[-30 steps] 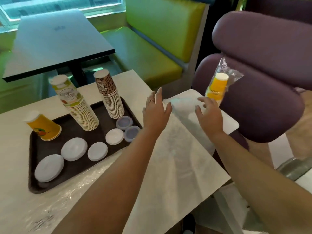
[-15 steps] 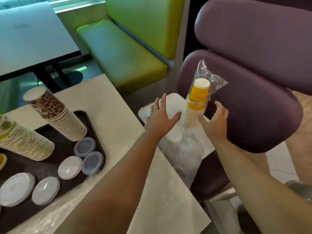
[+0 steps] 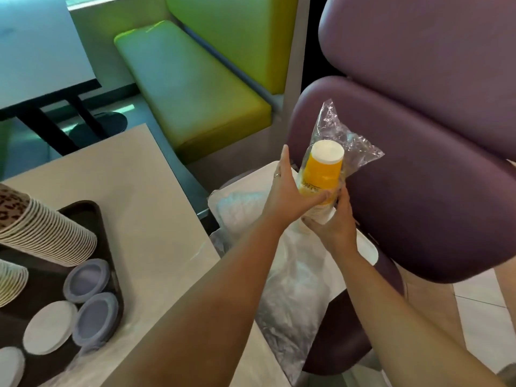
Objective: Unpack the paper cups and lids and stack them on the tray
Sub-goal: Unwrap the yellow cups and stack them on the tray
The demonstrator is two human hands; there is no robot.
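I see both hands at frame centre gripping the wrapped orange cup stack (image 3: 321, 174), left hand (image 3: 290, 196) with thumb across its side, right hand (image 3: 333, 222) curled under its base, plastic wrap (image 3: 343, 135) bunched above, tray (image 3: 92, 219) at lower left carrying stacked cups (image 3: 47, 233) and lids (image 3: 86, 280).

The plastic-wrapped stack of orange paper cups (image 3: 321, 180) stands upright between the left hand (image 3: 290, 199) and the right hand (image 3: 336, 222), in front of the purple padded chair (image 3: 432, 196). The dark rectangular tray (image 3: 92, 216) lies on the beige table (image 3: 134, 177), well to the left. On the tray, the leopard-print cup stack (image 3: 42, 227) stands behind the round flat lids (image 3: 86, 280).
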